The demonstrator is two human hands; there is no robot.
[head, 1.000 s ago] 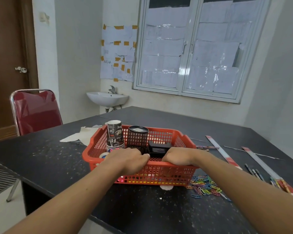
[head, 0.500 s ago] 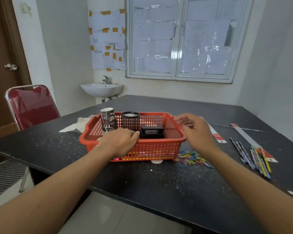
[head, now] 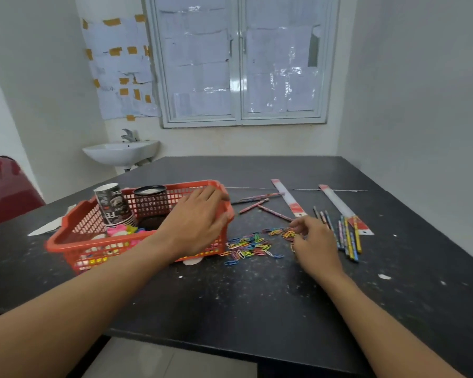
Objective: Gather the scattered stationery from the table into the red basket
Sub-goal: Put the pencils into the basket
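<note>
The red basket (head: 66, 240) stands on the left of the black table (head: 257, 296). It holds a printed paper cup (head: 112, 205), a black mesh pen holder (head: 150, 200) and small bright items (head: 123, 230). My left hand (head: 200, 222) rests on the basket's right end with its fingers fairly straight over the rim. A heap of coloured paper clips (head: 251, 245) lies just right of the basket. My right hand (head: 311, 241) is down at the heap's right end, fingers curled onto some clips. Several pencils (head: 348, 238) lie in a row right of that hand.
Loose pencils (head: 257, 204) and two plastic rulers (head: 288, 199) (head: 339, 205) lie behind the clips. A scrap of white paper (head: 49, 226) lies left of the basket. A red chair (head: 3, 186) and a wall sink (head: 120, 152) stand beyond the table's left side.
My right hand left the basket rim and came down onto the paper clips. My left hand slid from the front rim to the basket's right end. The view turned right.
</note>
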